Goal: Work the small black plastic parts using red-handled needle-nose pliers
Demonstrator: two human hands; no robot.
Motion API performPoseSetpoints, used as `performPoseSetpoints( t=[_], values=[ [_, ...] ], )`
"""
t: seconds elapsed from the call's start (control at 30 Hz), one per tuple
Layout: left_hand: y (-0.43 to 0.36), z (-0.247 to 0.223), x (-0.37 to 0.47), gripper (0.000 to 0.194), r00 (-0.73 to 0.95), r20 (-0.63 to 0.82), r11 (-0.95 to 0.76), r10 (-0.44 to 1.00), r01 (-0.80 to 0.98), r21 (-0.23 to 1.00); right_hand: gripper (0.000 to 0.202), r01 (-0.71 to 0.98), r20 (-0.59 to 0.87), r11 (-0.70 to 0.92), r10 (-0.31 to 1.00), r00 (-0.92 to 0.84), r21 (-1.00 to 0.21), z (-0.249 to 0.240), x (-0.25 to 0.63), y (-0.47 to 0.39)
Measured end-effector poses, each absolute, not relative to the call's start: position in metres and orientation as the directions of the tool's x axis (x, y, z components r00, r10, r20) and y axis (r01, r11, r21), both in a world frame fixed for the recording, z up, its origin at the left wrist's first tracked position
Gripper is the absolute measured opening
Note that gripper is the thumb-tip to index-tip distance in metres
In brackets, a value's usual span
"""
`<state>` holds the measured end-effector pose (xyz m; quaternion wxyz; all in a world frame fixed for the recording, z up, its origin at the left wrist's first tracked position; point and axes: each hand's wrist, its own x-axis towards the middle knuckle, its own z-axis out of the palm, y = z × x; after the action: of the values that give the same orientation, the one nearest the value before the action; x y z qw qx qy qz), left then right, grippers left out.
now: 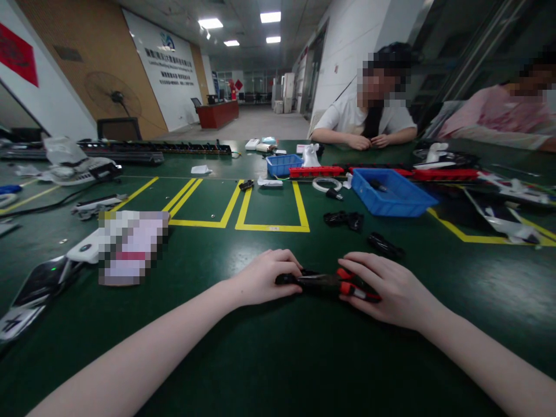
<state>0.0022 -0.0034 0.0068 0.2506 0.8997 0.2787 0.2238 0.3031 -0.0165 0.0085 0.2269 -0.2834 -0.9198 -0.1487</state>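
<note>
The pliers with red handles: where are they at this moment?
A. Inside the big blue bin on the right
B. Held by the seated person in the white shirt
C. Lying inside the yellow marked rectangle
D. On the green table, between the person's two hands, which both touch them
D. The pliers lie on the green table, with the left hand on the black jaw end and the right hand over the red handles.

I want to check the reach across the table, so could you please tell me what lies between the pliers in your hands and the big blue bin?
In the head view, small black parts lie on the green mat between the pliers and the blue bin.
</note>
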Motion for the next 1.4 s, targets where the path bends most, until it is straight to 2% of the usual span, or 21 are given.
performPoseSetpoints(
  t=[0.5, 0.7, 0.8, 1.0, 1.1, 1.23, 1.4],
  values=[
    [-0.0045, 0.0104, 0.002, 0.014, 0.75, 0.226, -0.702, 0.622, 0.405, 0.586, 0.042, 0.632, 0.483, 0.759, 0.499, -0.72, 0.156, 0.0088, 0.3023, -0.015],
    [-0.0048, 0.0116, 0.0036, 0.012, 0.752, 0.221, -0.706, 0.622, 0.416, 0.573, 0.036, 0.629, 0.531, 0.71, 0.417, -0.738, 0.317, 0.0111, 0.3015, -0.0154],
    [-0.0045, 0.0112, 0.0041, 0.011, 0.754, 0.226, -0.716, 0.617, 0.418, 0.559, 0.034, 0.633, 0.532, 0.693, 0.411, -0.74, 0.345, 0.0112, 0.3011, -0.0155],
    [-0.0044, 0.0105, 0.0039, 0.01, 0.746, 0.263, -0.728, 0.612, 0.401, 0.556, 0.043, 0.639, 0.528, 0.718, 0.442, -0.725, 0.276, 0.0077, 0.3027, -0.0131],
    [-0.0048, 0.0099, 0.0034, 0.008, 0.749, 0.264, -0.723, 0.608, 0.385, 0.573, 0.046, 0.641, 0.498, 0.747, 0.494, -0.713, 0.176, 0.0063, 0.3043, -0.0103],
    [-0.0051, 0.009, 0.0034, 0.008, 0.743, 0.268, -0.717, 0.613, 0.381, 0.584, 0.05, 0.643, 0.386, 0.765, 0.585, -0.713, 0.029, 0.0077, 0.3038, -0.0081],
    [-0.0055, 0.0065, 0.0043, 0.006, 0.73, 0.277, -0.708, 0.624, 0.379, 0.596, 0.051, 0.713, 0.328, 0.7, 0.684, -0.652, -0.042, 0.0102, 0.2997, -0.0112]
  ],
)
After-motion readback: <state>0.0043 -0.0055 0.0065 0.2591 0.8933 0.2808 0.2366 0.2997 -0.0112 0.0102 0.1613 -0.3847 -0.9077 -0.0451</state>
